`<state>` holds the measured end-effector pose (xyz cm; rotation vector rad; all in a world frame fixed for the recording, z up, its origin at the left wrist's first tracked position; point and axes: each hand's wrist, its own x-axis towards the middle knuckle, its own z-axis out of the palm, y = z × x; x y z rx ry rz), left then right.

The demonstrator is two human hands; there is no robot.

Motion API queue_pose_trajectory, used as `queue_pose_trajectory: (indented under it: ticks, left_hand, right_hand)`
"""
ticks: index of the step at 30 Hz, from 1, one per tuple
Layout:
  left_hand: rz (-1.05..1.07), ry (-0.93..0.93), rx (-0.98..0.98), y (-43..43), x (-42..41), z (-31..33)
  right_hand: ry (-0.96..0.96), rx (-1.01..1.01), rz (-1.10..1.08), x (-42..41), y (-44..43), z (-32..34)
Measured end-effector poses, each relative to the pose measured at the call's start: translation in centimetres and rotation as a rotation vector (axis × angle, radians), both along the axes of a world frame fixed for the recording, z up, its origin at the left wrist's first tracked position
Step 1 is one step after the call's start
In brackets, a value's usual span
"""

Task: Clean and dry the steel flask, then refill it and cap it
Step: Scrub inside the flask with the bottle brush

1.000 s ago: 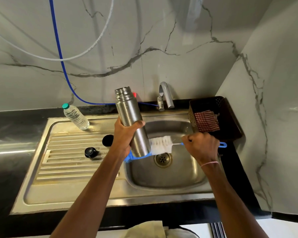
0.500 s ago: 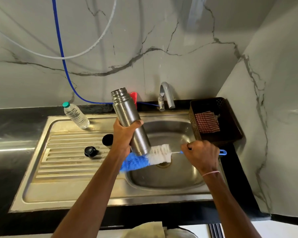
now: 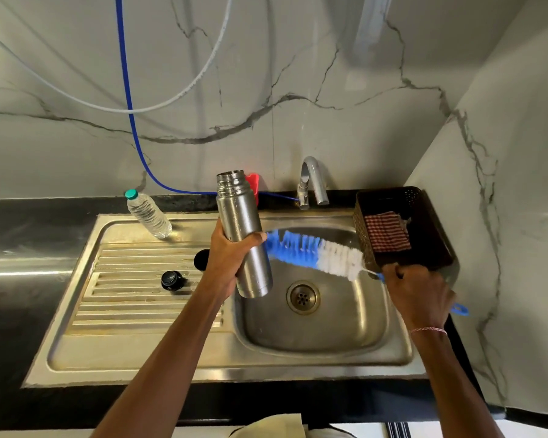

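Scrubbing the flask (image 3: 239,216) over the sink (image 3: 345,330)
Left hand (image 3: 231,260) grips it there so drips drain; right hand (image 3: 415,295) clasps the brush (image 3: 317,252).

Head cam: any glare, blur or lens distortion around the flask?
Head view: bright glare streak on the counter left of the sink; head view: softer highlights run down the steel flask, its outline readable; head view: bottle brush bristles look slightly soft, no heavy smear; head view: the wide-angle lens makes the wall corner lean.
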<state>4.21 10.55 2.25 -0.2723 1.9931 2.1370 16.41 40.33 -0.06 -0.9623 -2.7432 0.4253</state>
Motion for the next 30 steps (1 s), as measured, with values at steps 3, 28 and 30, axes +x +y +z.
queue_pose_trajectory:
  ticks: [3, 28, 30]
  left_hand:
    - [-0.035, 0.024, -0.009, 0.3, 0.8, -0.3]
    - [0.072, 0.164, -0.11, -4.7, 3.1, -0.8]
    - [0.07, 0.163, -0.117, -5.1, 3.2, -0.8]
  right_hand:
    - [0.006, -0.072, -0.034, -0.9, -1.4, 0.4]
    - [-0.032, 0.55, 0.629, -21.3, -9.3, 11.6]
    - [-0.062, 0.636, 0.716, -23.1, -10.4, 12.6]
